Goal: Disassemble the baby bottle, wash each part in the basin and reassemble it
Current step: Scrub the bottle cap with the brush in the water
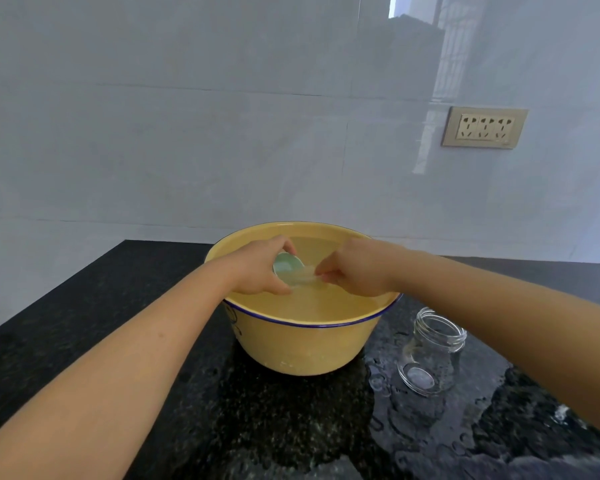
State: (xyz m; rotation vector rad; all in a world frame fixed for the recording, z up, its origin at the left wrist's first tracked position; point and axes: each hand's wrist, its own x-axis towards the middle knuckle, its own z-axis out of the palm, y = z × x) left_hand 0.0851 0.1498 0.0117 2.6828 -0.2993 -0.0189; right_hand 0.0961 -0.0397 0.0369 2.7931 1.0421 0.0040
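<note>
Curled round one pale green cap, our left hand holds it at the water's surface in the single yellow basin. Our right hand pinches one clear part against the cap, too blurred to name. One glass bottle body stands just right of the basin on the wet black counter. One socket plate sits on the wall.

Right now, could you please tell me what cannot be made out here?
Head view:
- The clear piece the right hand pinches: blurred underwater in the basin.
- Green part: half covered by the grip of the left hand, shape unclear.
- Glass bottle: part of the rim hidden behind the right forearm.
</note>
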